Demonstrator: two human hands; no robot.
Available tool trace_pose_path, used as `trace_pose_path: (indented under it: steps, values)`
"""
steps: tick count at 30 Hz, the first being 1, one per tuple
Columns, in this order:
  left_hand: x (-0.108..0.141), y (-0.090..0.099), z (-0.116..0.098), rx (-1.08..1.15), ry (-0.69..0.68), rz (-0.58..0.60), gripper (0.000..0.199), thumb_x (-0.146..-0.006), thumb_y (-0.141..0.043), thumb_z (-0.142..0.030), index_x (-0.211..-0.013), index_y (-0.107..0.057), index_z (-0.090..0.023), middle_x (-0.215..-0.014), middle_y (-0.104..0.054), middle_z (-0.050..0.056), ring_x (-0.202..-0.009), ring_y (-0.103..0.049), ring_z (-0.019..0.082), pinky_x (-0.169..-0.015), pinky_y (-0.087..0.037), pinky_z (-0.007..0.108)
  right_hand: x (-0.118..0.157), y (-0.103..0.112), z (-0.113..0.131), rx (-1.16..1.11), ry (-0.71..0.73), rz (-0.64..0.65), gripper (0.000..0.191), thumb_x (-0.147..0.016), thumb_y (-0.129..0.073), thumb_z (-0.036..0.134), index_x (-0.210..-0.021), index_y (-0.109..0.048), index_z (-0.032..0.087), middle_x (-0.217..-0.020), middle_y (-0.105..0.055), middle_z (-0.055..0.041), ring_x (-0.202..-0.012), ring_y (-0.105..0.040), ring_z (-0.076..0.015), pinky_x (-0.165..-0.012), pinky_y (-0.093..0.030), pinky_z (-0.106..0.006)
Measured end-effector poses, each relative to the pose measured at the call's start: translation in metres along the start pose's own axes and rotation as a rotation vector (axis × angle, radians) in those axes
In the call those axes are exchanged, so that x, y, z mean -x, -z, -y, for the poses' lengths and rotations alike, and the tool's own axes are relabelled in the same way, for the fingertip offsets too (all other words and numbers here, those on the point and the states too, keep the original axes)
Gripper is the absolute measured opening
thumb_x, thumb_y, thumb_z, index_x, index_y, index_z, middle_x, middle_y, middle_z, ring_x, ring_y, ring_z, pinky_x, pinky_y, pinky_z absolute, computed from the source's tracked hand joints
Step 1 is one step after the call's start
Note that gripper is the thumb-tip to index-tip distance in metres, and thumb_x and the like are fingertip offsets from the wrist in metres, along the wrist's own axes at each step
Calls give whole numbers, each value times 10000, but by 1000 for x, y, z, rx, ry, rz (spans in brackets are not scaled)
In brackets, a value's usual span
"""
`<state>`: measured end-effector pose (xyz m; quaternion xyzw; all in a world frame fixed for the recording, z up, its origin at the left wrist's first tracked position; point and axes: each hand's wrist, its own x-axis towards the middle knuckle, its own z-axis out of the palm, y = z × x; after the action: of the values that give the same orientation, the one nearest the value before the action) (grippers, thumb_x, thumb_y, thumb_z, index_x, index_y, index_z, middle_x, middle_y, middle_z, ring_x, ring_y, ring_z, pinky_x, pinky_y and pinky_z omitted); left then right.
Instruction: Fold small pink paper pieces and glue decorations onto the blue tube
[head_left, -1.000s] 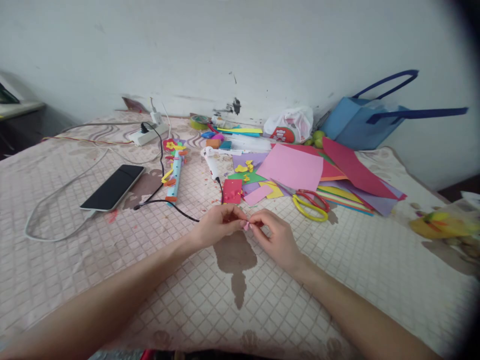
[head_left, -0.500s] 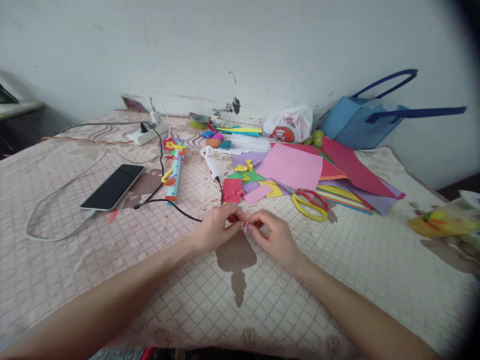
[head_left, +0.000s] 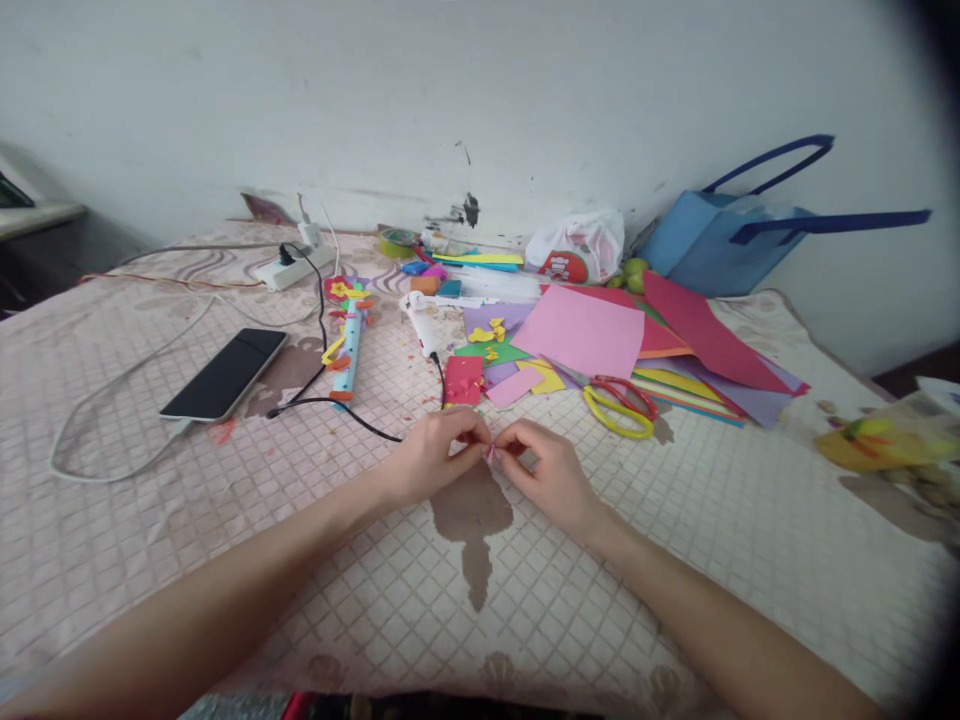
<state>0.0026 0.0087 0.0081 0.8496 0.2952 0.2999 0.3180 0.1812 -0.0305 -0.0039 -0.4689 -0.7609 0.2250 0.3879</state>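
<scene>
Between the fingertips of both hands, just above the patterned tablecloth (head_left: 420, 590), is a small folded pink piece (head_left: 490, 455), likely paper or craft foam. My left hand (head_left: 439, 450) pinches it from the left, thumb against forefinger. From the right my right hand (head_left: 551, 470) pinches the same piece, and the fingertips of the two hands nearly meet. Most of the piece is hidden by the fingers. Beyond the hands lie a red square sheet (head_left: 464, 380) and a pink strip (head_left: 514, 387). Scissors (head_left: 619, 408) with yellow and red handles rest to the right.
A white glue gun (head_left: 422, 325) lies behind my hands, its black cord running left. Further left are a decorated light-blue strip (head_left: 347, 350), a phone (head_left: 225, 375) and a power strip (head_left: 295, 268). Coloured sheets (head_left: 581, 335) and a blue bag (head_left: 709, 245) occupy the back right.
The pink piece has shifted slightly between the fingertips and shows a little wider below them. Both hands stay in almost the same place.
</scene>
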Motion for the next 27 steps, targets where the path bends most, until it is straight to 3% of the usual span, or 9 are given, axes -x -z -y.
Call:
trace_pose_path:
  steps: [7,14,27]
  values:
    - [2,-1,1,-168,-67,38,106,-814,-463,-101,-810,-559,-146,-818,-592,45,-788,-546,144,-704,-426,257,0,1,0,12,-11,24,138,-769,-531,56,-750,-546,191,-717,-584,18,-676,-552,-116,-637,-427,-222]
    - [2,-4,1,-73,45,28,115,-809,-489,-131,-869,-581,-166,-809,-613,26,-751,-571,131,-677,-439,235,0,0,-2,31,-66,31,105,-774,-519,98,-744,-544,196,-696,-587,13,-650,-551,-132,-623,-438,-248]
    - [4,-7,-2,-148,15,33,106,-821,-463,-125,-810,-564,-154,-807,-609,38,-764,-570,138,-674,-435,232,0,-1,-2,-2,-127,70,104,-776,-517,101,-743,-558,191,-708,-596,10,-672,-565,-138,-640,-445,-251]
